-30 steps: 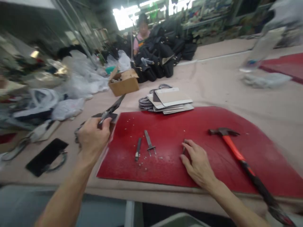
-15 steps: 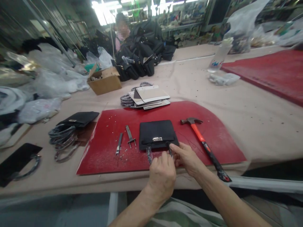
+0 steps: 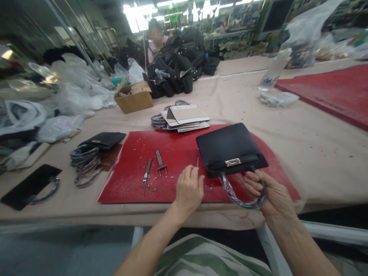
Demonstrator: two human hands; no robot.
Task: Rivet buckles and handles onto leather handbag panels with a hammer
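My right hand (image 3: 267,189) is closed around the plastic-wrapped handle of a black handbag panel (image 3: 227,147). The panel is raised and tilted, and a silver clasp (image 3: 232,162) sits along its lower part. My left hand (image 3: 189,188) is over the red board (image 3: 126,172), closed on a thin metal rod (image 3: 197,161) whose tip sticks up past the fingers. To its left lie a pronged punch (image 3: 160,163) and a flat-bladed metal tool (image 3: 147,171), among small scattered bits. The hammer does not show; the panel covers where it lay.
Behind the board are stacked pale panels (image 3: 189,115) with wrapped handles. More black panels (image 3: 106,140) lie at left. A cardboard box (image 3: 135,101), plastic bags (image 3: 71,94), a bottle (image 3: 271,74) and piled black bags (image 3: 178,61) stand farther back, near another person (image 3: 155,44).
My right hand has lifted the black handbag panel off the board, up and to the right. My left hand has left the panel, moved slightly left and now holds the rod. The view has shifted slightly.
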